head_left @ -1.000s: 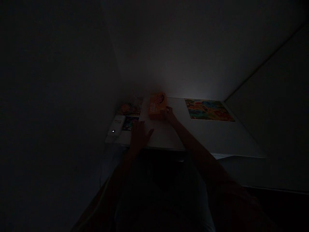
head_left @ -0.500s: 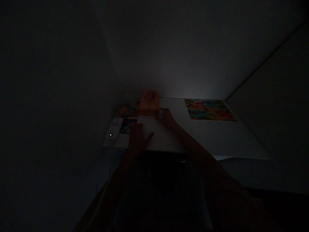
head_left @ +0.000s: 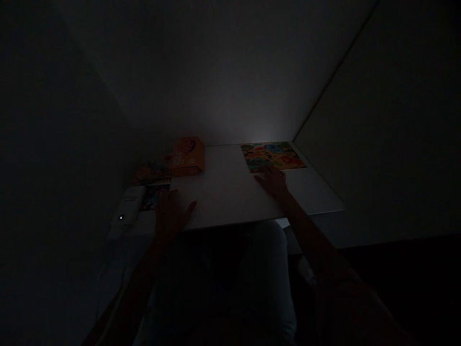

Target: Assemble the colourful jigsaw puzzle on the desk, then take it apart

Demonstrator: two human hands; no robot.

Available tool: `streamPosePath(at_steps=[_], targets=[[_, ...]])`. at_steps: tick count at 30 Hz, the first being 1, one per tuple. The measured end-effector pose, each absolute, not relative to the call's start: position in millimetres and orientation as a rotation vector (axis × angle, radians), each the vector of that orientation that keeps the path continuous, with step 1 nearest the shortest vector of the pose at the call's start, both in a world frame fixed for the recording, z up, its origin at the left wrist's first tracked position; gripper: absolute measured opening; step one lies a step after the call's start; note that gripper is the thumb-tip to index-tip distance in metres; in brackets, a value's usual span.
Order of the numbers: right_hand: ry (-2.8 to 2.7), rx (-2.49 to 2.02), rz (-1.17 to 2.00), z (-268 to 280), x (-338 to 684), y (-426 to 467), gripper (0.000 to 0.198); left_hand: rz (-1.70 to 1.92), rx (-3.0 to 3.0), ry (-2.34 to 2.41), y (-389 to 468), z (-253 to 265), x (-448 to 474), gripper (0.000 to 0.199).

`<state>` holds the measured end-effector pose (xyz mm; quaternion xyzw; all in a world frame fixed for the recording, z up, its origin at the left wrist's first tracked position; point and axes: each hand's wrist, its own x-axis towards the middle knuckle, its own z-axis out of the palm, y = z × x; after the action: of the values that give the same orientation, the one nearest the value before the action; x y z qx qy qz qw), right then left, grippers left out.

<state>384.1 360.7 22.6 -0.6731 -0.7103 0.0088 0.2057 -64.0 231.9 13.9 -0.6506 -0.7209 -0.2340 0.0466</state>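
Note:
The scene is very dark. My left hand (head_left: 172, 214) lies with its fingers spread near the front edge of the white table (head_left: 219, 192), its fingertips at a small dark printed card (head_left: 150, 198). My right hand (head_left: 273, 181) reaches to the near edge of a colourful printed sheet (head_left: 275, 154), fingers stretched out and apart, nothing seen in it. The sheet looks flat on the table. An orange box (head_left: 187, 161) with white lettering stands at the back left, away from both hands.
A white device (head_left: 128, 204) with a small light sits at the table's left end. Behind it is a crumpled, colourful packet (head_left: 151, 172), hard to make out. Pale walls (head_left: 216, 86) rise behind and on both sides. My knees (head_left: 270, 250) are under the front edge.
My right hand has gone from beside the orange box across to the colourful sheet. My view has swung right. The left hand stays by the dark card.

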Motion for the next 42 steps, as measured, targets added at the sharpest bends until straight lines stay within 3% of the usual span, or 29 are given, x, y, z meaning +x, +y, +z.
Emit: streamPosePath(at_steps=[19,30,34,36,40,42], targets=[[-2.159,-1.839,0.031,18.9,354.0,307.4,0.075,-0.682,-1.979,-2.206,238.9,22.2,-65.3,0.128],[-2.106,-1.817,0.064,22.9,352.2,304.0,0.074,-0.79,-1.975,-2.292,244.4,17.8,-69.3,0.108],[-2.104,-1.789,0.056,15.4,355.0,307.0,0.074,-1.155,-1.819,-2.262,271.2,47.9,-86.2,0.072],[-2.11,-1.783,0.045,11.2,355.9,308.1,0.075,-1.186,-1.736,-2.189,294.5,77.2,-98.5,0.064],[-2.094,-1.795,0.028,6.4,356.3,308.6,0.075,-1.177,-1.626,-2.09,350.6,142.9,-117.6,0.066],[-2.105,-1.786,0.016,5.8,356.3,308.7,0.079,-0.976,-1.757,-2.036,377.0,166.4,-120.1,0.075]])
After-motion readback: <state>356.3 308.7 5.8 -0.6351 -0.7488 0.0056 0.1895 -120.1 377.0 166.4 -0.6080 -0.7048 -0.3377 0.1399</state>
